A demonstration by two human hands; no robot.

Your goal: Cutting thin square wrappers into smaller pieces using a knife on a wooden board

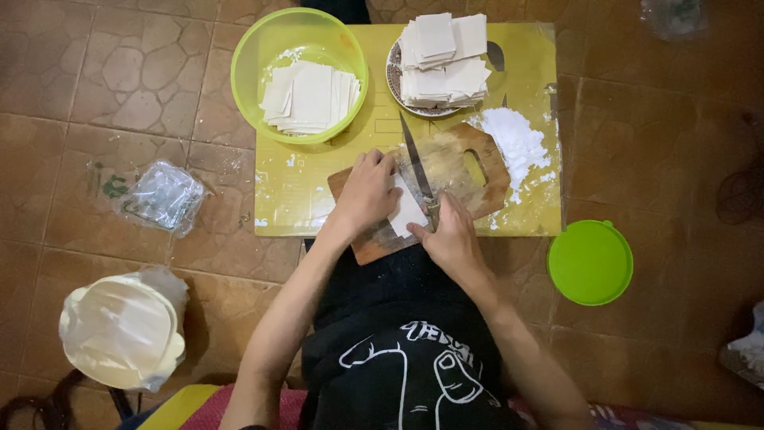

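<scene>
A wooden cutting board (pixel 469 171) lies on a yellow mat (pixel 525 56) on the tiled floor. My left hand (pixel 368 191) presses flat on a white dough sheet (pixel 410 213) on the board. My right hand (pixel 454 239) grips the handle of a knife (pixel 415 155), its blade lying across the board beside the sheet and pointing away from me. A green bowl (pixel 259 48) at the mat's far left holds several square dough sheets (pixel 310 97). A plate (pixel 392 78) to its right carries stacked sheets (pixel 443 60). A pile of white flour (pixel 513 139) sits right of the board.
A round green lid (pixel 590 262) lies on the floor at right. A crumpled clear plastic bag (pixel 163 197) lies left of the mat. A white bag-lined container (pixel 119 330) stands at lower left. My legs in dark clothing sit below the board.
</scene>
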